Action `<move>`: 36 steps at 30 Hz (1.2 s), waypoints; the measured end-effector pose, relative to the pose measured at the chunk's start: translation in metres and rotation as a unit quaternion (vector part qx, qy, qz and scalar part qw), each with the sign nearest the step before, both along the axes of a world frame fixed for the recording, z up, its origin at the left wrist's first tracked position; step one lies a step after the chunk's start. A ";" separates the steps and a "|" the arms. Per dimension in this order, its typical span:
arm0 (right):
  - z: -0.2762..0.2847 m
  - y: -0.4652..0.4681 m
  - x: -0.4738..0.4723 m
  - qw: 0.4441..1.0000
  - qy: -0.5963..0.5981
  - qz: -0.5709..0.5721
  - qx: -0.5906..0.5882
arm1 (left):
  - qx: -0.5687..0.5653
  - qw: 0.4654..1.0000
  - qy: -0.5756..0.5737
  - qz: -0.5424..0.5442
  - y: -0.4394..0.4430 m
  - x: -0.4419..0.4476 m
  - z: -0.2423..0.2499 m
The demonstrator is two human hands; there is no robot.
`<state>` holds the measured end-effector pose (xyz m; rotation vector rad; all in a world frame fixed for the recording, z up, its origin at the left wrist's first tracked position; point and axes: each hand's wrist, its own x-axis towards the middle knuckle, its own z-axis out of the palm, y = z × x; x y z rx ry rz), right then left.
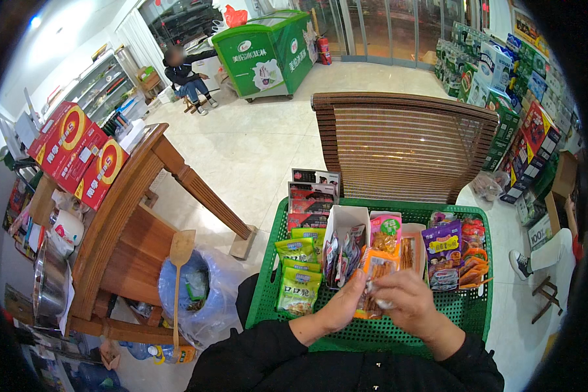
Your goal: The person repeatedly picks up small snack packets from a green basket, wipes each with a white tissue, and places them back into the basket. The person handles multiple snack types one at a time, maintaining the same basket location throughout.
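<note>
An orange snack packet point(379, 263) with a clear window leans over the near side of a green plastic basket point(453, 313). My left hand point(335, 308) grips its left edge, thumb upward. My right hand point(409, 296) pinches a small white wad point(385, 304), perhaps tissue, against the packet's front. Behind the packet stand a white open carton point(343, 215) of small sachets and a pink snack packet point(384, 228). Green snack bags point(299, 289) line the left of the basket. Purple packets point(442, 240) and orange-red packets point(473, 267) fill its right part.
A slatted brown chair back point(402, 142) rises behind the basket. To the left are a wooden table point(103, 201), a lined bin point(215, 294) and a wooden spatula point(177, 267). A seated person point(188, 78) is beside a green freezer point(262, 63). Stacked cartons point(529, 147) stand right.
</note>
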<state>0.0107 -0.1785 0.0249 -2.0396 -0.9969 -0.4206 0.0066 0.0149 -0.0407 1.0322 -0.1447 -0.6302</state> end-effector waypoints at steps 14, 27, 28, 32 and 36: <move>-0.001 -0.004 0.006 0.999 -0.039 -0.020 -0.008 | 0.046 0.985 -0.166 0.019 -0.006 0.002 0.011; -0.020 -0.038 -0.005 0.666 0.617 0.118 0.402 | 0.179 0.858 -0.480 0.039 0.002 0.002 0.037; -0.022 -0.039 -0.005 0.675 0.626 0.132 0.368 | 0.172 0.860 -0.478 0.048 0.001 0.002 0.038; -0.024 -0.039 -0.002 0.665 0.654 0.145 0.329 | 0.197 0.797 -0.566 0.075 0.003 0.000 0.039; -0.023 -0.036 -0.003 0.697 0.638 0.132 0.299 | 0.190 0.774 -0.598 0.084 0.006 -0.002 0.042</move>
